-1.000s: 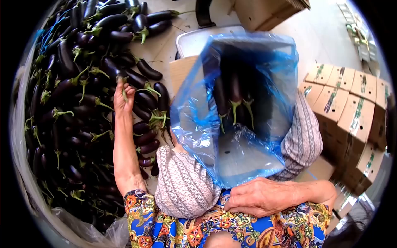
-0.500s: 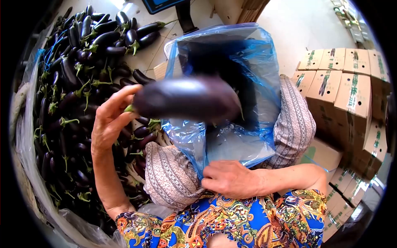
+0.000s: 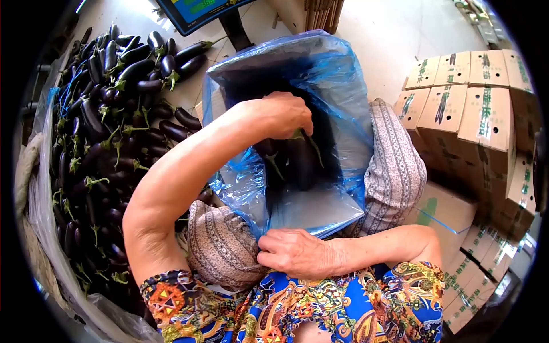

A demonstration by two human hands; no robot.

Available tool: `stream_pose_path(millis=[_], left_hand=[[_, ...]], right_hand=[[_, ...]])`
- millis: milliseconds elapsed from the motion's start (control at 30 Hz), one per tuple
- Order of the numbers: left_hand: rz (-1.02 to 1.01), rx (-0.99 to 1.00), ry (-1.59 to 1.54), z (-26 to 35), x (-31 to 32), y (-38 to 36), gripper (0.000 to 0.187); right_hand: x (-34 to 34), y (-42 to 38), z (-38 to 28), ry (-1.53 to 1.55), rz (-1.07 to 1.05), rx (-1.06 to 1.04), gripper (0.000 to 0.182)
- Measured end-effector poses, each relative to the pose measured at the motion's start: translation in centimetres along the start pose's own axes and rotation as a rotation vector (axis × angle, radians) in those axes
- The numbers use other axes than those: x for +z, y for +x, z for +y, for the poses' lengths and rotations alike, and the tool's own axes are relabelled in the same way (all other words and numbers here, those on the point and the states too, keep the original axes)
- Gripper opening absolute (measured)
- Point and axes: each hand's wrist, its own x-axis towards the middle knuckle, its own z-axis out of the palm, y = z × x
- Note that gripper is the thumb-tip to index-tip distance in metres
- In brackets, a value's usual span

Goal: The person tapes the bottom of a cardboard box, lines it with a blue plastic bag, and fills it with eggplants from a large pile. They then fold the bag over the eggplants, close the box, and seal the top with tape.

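My left hand (image 3: 286, 116) is down inside a box lined with a blue plastic bag (image 3: 350, 123). Its fingers are closed round the green stem end of a dark purple eggplant (image 3: 303, 163), whose body hangs into the box. Other eggplants lie in the shadowed inside, hard to make out. At the near edge of the liner, my right hand (image 3: 297, 253) has its fingers curled shut on the gathered blue plastic. The box stands between my knees.
A large heap of eggplants (image 3: 94, 123) fills the left side, edged by clear plastic sheeting (image 3: 43, 200). Printed cartons (image 3: 486, 117) are stacked at the right. Beyond the box stands a scale display (image 3: 200, 11) on a post.
My left hand has carried the eggplant from above the box's left side down into it. My right hand keeps its hold on the liner. The view has shifted slightly.
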Motion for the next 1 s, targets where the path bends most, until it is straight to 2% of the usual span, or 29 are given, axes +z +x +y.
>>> stream_pose_path(millis=[67, 167, 300, 333, 400, 433, 467, 567, 700, 733, 833, 900, 967, 1000], left_hand=[[-0.083, -0.06, -0.043, 0.3, -0.6, 1.3, 0.05], [-0.108, -0.048, -0.098, 0.2, -1.4, 1.8, 0.052], [-0.136, 0.013, -0.262, -3.6, -1.0, 2.3, 0.053], [-0.109, -0.05, -0.334, -3.5, -1.8, 1.5, 0.052], [-0.151, -0.076, -0.27, -3.8, -0.4, 2.4, 0.052], [-0.171, -0.089, -0.239, -3.8, 0.0, 2.7, 0.052], [-0.107, -0.083, -0.208, -3.3, -0.1, 2.6, 0.052], [-0.07, -0.194, -0.163, -1.3, -1.0, 2.7, 0.052], [0.063, -0.08, 0.103, -0.7, 0.0, 2.2, 0.039], [0.057, -0.113, 0.163, -0.4, 0.6, 2.2, 0.026], [0.287, -0.043, 0.314, -0.4, 2.6, 1.1, 0.019], [0.529, -0.003, 0.169, -0.4, 2.9, -1.0, 0.022], [0.724, -0.003, 0.088, -0.1, 2.2, -4.2, 0.024], [0.791, -0.019, -0.113, 0.2, 2.4, -5.9, 0.028]], right_hand=[[-0.1, 0.0, 0.2, 0.026, -0.003, 0.0, 0.017], [-0.8, 0.1, 0.3, 0.081, -0.044, 0.026, 0.017], [-2.1, 0.0, 0.1, 0.073, -0.061, 0.128, 0.026], [-2.7, 0.0, 0.1, 0.061, -0.054, 0.156, 0.029], [-3.9, -0.1, -0.1, -0.016, -0.029, 0.18, 0.037], [-4.8, 0.1, -0.3, -0.069, -0.06, 0.173, 0.036], [-5.9, 0.2, -0.6, -0.122, -0.092, 0.167, 0.036], [-6.8, -0.3, -0.5, -0.233, -0.183, 0.182, 0.028], [-8.8, -0.5, 1.0, -0.364, -0.328, 0.27, 0.023], [-9.1, -0.2, 1.8, -0.424, -0.267, 0.289, 0.022], [-10.0, 1.2, 5.1, -0.672, -0.177, 0.317, 0.015], [-10.4, 2.6, 7.7, -0.732, -0.204, 0.329, 0.017], [-9.5, 3.0, 10.7, -0.8, -0.179, 0.336, 0.031], [-8.9, 3.1, 11.2, -0.835, -0.144, 0.296, 0.02]])
